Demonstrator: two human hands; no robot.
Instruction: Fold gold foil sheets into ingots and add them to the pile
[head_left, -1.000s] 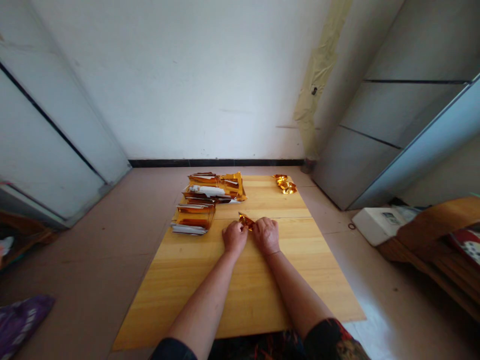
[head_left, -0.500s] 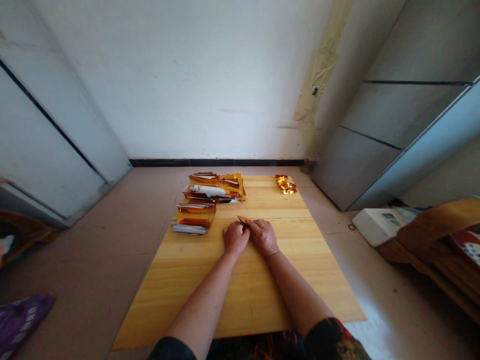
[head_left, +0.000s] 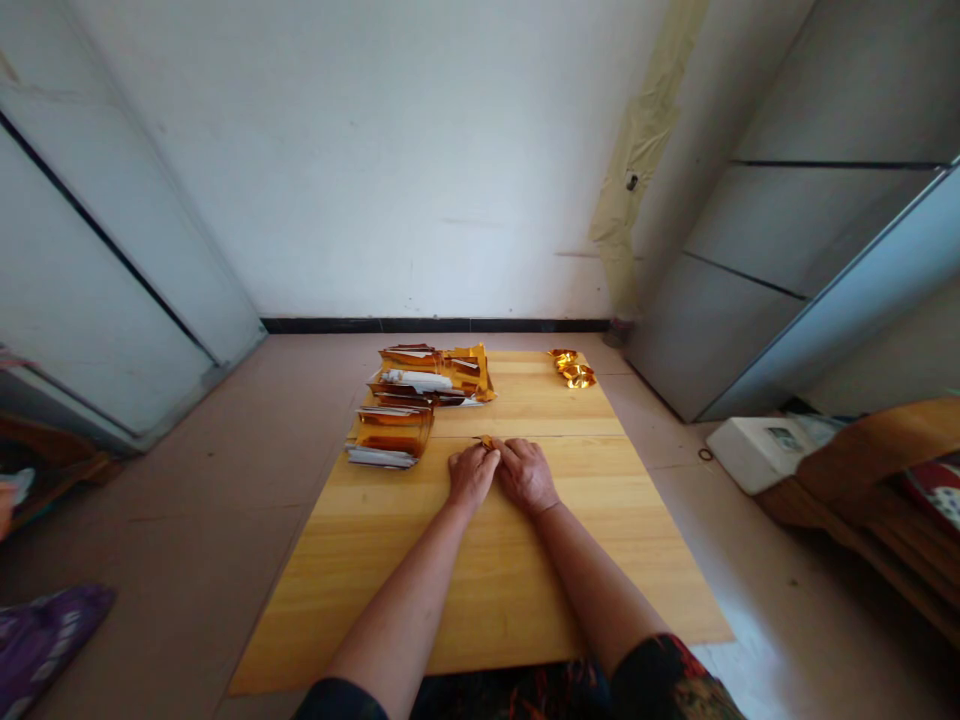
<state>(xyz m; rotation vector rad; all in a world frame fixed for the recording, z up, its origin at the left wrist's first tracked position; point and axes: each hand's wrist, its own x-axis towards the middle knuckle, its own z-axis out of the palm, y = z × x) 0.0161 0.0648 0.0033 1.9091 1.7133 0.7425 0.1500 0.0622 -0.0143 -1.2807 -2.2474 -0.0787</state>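
Both hands meet near the middle of the wooden table point(head_left: 420, 560), closed on a small piece of gold foil paper point(head_left: 485, 441). My left hand point(head_left: 472, 475) grips it from the left, thumb against the other hand. On the right side, my right hand point(head_left: 526, 472) pinches the same piece, its fingers bent over it. Most of the paper is hidden under the fingers; only a folded tip shows beyond them. Stacks of gold foil paper point(head_left: 394, 430) with white backing lie left of the hands. Shiny folded gold pieces point(head_left: 574, 370) sit at the table's far right corner.
A white wall point(head_left: 420, 200) with a black baseboard stands behind the table. At the right are a grey refrigerator point(head_left: 720, 300), a white box point(head_left: 757, 450) and a wooden seat point(head_left: 885, 450). A purple bag point(head_left: 52, 635) lies on the floor at the left.
The visible tip of the gold paper has become smaller and lower between the fingers. Both hands stay in nearly the same place, with the left fingers slightly shifted.
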